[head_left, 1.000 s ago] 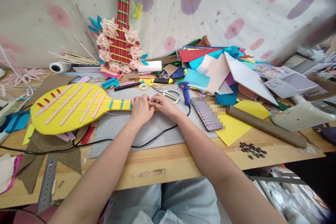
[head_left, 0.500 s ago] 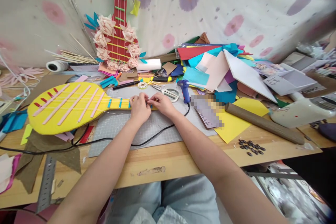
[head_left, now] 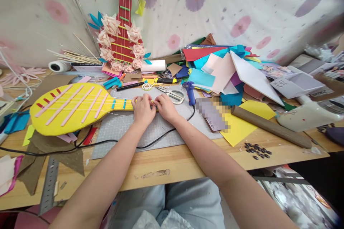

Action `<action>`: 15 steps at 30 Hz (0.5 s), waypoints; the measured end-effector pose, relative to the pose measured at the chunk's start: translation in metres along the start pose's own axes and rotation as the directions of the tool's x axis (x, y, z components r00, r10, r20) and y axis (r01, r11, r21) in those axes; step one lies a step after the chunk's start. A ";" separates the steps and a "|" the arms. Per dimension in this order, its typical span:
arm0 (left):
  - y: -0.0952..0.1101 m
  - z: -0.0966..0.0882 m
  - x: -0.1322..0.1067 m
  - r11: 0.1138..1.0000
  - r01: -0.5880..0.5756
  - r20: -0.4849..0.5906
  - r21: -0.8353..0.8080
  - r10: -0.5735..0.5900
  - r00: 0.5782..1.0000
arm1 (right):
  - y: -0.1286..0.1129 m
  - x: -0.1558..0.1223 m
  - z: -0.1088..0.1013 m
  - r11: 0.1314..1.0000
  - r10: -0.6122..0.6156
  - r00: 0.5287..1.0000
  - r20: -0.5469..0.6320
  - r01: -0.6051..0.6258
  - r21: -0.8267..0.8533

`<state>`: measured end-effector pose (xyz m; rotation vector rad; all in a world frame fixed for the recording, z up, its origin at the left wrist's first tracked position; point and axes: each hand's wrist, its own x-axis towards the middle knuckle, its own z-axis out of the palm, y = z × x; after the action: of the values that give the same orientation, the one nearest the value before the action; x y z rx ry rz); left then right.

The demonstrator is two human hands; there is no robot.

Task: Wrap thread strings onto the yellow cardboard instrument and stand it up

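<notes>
A yellow toy guitar (head_left: 72,121) with pink strips, small red pieces and thin strings lies on the table, its neck pointing right. My left hand (head_left: 144,110) is closed over the neck, just past the blue strips. Close beside it, my right hand (head_left: 166,108) pinches at the far end of the neck with curled fingers. What lies between those fingertips is too small and covered to make out. A loose white string bows out below the neck. Grey-handled scissors (head_left: 176,96) and a blue glue gun (head_left: 190,93) lie just beyond my hands.
A grey cutting mat (head_left: 120,143) lies under my hands, crossed by a black cable (head_left: 158,139). A phone (head_left: 213,114), a brown roll (head_left: 268,126) and black oval pieces (head_left: 257,150) are rightward. Behind stand a red toy guitar (head_left: 122,44) and piled coloured sheets (head_left: 204,55).
The view has shifted slightly. My right hand has turned a little, its fingers now lower against the neck end; my left hand stays on the neck.
</notes>
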<state>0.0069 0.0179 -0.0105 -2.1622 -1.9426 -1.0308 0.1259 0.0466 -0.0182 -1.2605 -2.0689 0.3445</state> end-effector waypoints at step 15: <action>-0.004 -0.002 -0.006 0.996 -0.084 -0.046 0.042 0.086 0.995 | -0.002 0.001 0.006 0.935 0.262 0.965 -0.009 -0.252 0.250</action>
<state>0.0027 0.0124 -0.0132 -2.1578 -1.8185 -1.0107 0.1206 0.0466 -0.0209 -1.3710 -1.7626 0.6679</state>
